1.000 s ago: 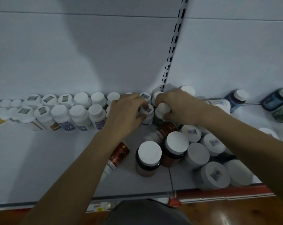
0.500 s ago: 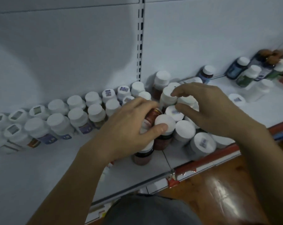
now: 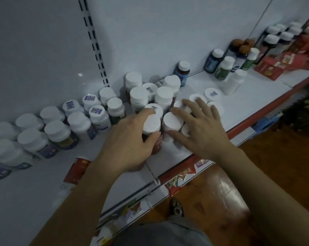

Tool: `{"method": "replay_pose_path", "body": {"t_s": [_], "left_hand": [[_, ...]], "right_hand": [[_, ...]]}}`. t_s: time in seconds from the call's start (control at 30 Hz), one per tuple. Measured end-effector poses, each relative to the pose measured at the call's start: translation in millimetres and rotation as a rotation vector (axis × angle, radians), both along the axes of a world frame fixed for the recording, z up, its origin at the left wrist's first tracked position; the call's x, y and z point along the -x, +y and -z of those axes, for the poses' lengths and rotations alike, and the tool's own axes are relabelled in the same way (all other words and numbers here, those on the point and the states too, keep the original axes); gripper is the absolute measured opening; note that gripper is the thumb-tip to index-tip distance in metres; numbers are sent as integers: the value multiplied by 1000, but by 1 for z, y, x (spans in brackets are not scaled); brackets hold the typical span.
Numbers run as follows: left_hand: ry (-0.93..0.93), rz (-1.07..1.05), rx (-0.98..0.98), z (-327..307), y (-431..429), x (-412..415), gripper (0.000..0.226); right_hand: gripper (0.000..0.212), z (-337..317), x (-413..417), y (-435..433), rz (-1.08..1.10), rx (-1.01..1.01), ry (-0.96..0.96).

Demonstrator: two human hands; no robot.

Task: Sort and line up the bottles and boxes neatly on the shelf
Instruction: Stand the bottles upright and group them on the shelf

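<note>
While the left hand clamps thumb and curled fingers round the red-brown bottle, upright at the front of the mid-shelf cluster, the right hand lies flat, fingers apart, on neighbouring caps. Best: lift the bottle straight up clear of neighbours, steady the cluster with the right, and set it at the end of the lined rows on the shelf.

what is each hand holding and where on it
Left hand grips the red-brown bottle by its top, around the white cap; right hand holds nothing.
</note>
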State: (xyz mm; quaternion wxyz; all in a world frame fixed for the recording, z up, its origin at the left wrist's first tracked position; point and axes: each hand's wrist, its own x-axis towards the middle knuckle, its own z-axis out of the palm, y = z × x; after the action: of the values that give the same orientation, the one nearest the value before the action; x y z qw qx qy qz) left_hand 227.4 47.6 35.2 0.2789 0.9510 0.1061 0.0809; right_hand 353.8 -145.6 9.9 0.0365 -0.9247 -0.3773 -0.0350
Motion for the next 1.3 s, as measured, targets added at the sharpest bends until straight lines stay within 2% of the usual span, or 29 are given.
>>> {"method": "replay_pose_path", "body": {"t_s": [0.4, 0.57, 0.63, 0.73, 0.83, 0.97, 1.03, 1.1, 1.17, 1.2, 1.3], "left_hand": [[-58, -207, -42, 7, -79, -78, 62], [-133, -266, -35, 5, -94, -111, 54], [-126, -290, -97, 3, -96, -119, 52], [-67, -292, -231, -4, -98, -115, 58], [-103, -324, -244, -16, -94, -93, 62], [-150, -509, -222, -22, -67, -38, 49], [-67, -644, -266, -15, -46, 0, 44], [175, -821, -278, -5, -23, 40, 46], [464, -939, -163, 3, -6, 78, 65], [539, -955, -89, 7, 0, 94, 75], [528, -895, 62, 24, 4, 125, 86]], "right_hand": [[71, 1, -108, -50, -161, -72, -23], [71, -2, -150, -67, -239, -90, 14], [73, -8, -158, -74, -262, -98, 82], [68, -25, -160, -80, -315, -172, 142], [55, -47, -151, -69, -444, -293, 93], [40, -71, -116, -22, -624, -386, 57], [34, -79, -89, 12, -736, -394, 49], [30, -84, -57, 46, -853, -330, 34], [29, -81, -22, 76, -945, -190, 23], [29, -77, -4, 89, -976, -116, 9], [27, -53, 37, 118, -951, 146, -80]]}}
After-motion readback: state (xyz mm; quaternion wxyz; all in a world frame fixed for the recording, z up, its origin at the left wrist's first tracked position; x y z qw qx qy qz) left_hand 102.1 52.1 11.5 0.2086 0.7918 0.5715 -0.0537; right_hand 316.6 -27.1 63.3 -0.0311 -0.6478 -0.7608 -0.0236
